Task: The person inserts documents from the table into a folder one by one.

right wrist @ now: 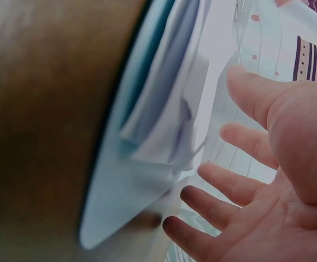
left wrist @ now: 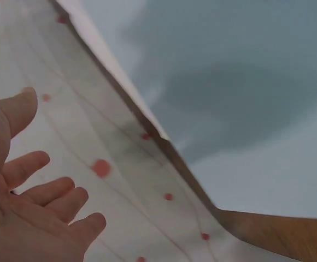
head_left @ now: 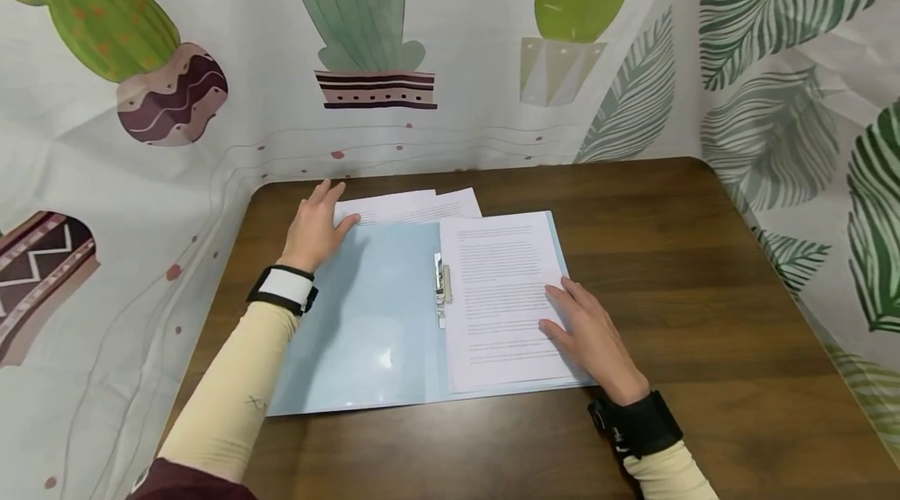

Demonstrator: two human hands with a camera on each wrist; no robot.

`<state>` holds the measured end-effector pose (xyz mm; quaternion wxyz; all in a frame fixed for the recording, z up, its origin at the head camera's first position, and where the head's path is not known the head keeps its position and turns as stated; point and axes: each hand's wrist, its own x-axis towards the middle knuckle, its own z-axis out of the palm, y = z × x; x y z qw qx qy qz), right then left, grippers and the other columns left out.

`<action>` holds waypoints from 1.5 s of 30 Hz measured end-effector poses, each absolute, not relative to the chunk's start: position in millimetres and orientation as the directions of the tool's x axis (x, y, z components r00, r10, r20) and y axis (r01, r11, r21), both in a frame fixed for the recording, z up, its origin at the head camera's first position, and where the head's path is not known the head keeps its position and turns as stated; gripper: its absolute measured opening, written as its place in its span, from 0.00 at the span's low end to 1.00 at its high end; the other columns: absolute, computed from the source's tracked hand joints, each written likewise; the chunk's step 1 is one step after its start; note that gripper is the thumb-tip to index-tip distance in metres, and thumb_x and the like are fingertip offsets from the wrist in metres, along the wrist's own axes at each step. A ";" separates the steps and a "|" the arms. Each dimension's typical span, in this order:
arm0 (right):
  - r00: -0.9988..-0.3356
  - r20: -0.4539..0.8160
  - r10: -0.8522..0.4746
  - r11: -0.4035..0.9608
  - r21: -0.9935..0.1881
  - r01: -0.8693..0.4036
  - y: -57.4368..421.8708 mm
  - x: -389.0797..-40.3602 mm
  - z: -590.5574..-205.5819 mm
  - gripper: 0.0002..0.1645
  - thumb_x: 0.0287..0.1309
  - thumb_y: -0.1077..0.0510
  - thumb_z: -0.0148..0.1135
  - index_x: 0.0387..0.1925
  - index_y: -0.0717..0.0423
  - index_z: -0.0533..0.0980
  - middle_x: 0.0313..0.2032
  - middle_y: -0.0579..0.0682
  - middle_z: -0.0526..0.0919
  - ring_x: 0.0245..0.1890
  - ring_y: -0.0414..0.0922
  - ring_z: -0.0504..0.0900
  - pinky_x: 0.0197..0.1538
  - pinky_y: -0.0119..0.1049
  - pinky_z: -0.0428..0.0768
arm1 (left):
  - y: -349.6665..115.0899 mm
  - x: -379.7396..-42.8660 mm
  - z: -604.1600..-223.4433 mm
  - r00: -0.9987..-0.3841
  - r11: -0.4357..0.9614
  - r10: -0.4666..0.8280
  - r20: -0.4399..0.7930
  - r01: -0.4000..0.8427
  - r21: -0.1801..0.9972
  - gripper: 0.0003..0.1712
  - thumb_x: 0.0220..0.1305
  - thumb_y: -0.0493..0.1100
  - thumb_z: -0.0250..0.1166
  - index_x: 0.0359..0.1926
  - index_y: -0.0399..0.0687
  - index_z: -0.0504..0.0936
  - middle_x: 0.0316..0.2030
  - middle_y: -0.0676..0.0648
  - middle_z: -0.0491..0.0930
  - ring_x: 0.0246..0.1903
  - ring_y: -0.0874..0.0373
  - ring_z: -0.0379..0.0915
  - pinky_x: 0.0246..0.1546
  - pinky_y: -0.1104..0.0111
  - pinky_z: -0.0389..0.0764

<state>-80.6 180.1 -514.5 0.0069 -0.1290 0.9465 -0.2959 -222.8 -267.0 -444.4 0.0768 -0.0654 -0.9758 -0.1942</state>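
A light blue folder (head_left: 351,320) lies spread on the table, its metal clip (head_left: 441,289) near the fold. Printed sheets (head_left: 502,297) rest on its right half, and their stacked corners show in the right wrist view. My left hand (head_left: 314,228) is above the folder's top left corner, fingers extended and thumb apart, beside loose printed papers (head_left: 422,207) that stick out behind the folder. In the left wrist view that hand (left wrist: 43,196) holds nothing. My right hand (head_left: 591,336) is at the right edge of the sheets, fingers spread; the right wrist view shows its palm (right wrist: 268,191) empty.
The brown wooden table (head_left: 668,273) has rounded back corners. Behind it hangs a white cloth (head_left: 478,125) printed with cacti and leaves, which also drapes along both sides. Black bands (head_left: 643,426) are strapped around my wrists.
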 end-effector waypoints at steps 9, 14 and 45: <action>-0.971 0.068 -0.230 0.796 -0.560 -0.228 177.0 -76.5 -516.3 0.38 0.61 0.55 0.75 0.69 0.63 0.72 0.71 0.68 0.67 0.71 0.66 0.65 0.67 0.67 0.65 | -293.8 -252.2 -462.7 -0.996 0.952 0.054 -0.064 0.032 0.304 0.37 0.74 0.43 0.64 0.74 0.29 0.62 0.74 0.24 0.57 0.70 0.25 0.57 0.68 0.36 0.60; -0.972 0.077 -0.224 0.799 -0.556 -0.228 175.1 -72.2 -520.7 0.38 0.60 0.55 0.75 0.68 0.63 0.73 0.70 0.68 0.68 0.70 0.66 0.67 0.66 0.66 0.67 | -308.7 -262.4 -472.6 -0.996 0.967 0.020 -0.081 -0.001 0.254 0.30 0.74 0.39 0.61 0.70 0.27 0.68 0.70 0.25 0.63 0.65 0.24 0.65 0.63 0.36 0.68; -0.978 0.062 -0.201 0.817 -0.540 -0.202 180.0 -71.0 -516.2 0.37 0.60 0.55 0.75 0.68 0.62 0.73 0.70 0.67 0.69 0.70 0.65 0.68 0.66 0.65 0.68 | -306.9 -282.0 -486.7 -0.990 0.955 -0.041 -0.137 -0.079 0.284 0.29 0.65 0.33 0.69 0.64 0.27 0.74 0.62 0.23 0.72 0.59 0.26 0.71 0.55 0.35 0.74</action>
